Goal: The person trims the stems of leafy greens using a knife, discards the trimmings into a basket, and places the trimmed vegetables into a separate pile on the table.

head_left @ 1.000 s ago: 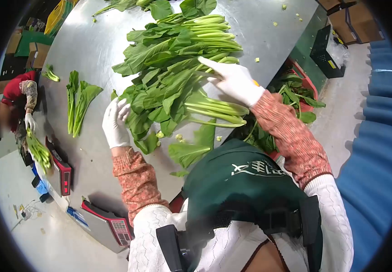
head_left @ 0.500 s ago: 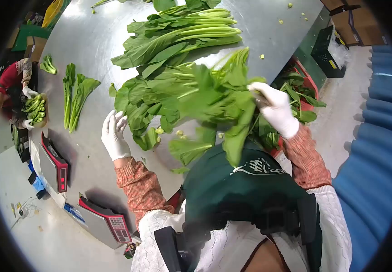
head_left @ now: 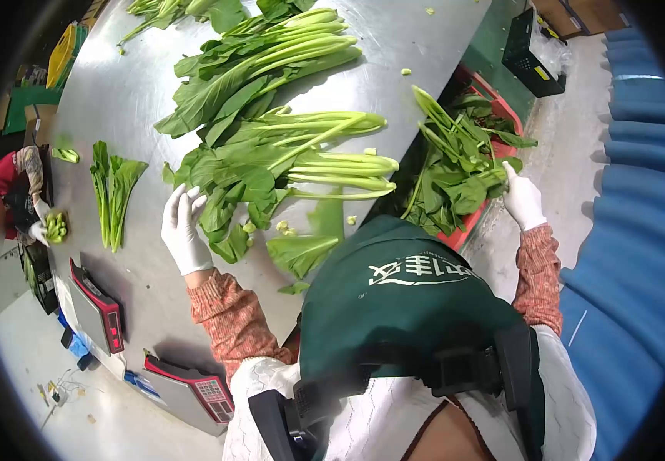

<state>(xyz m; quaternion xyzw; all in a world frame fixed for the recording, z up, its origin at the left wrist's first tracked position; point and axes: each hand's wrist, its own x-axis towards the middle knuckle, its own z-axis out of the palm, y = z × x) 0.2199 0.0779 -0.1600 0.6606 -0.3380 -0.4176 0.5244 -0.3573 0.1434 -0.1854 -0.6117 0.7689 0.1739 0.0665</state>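
Head view: your white-gloved right hand point(head_left: 522, 201) grips a bunch of leafy green stalks point(head_left: 451, 157) over the red plastic crate point(head_left: 463, 227); your white-gloved left hand point(head_left: 181, 229) rests spread, fingers loose, on the steel table point(head_left: 125, 84).

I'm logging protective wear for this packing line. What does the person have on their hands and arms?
Both hands wear thin white gloves: left hand, right hand. Over each forearm sits an orange-red patterned sleeve cover with a gathered cuff, and above that a white knit sleeve with a textured weave. A dark green apron with white characters covers the chest.
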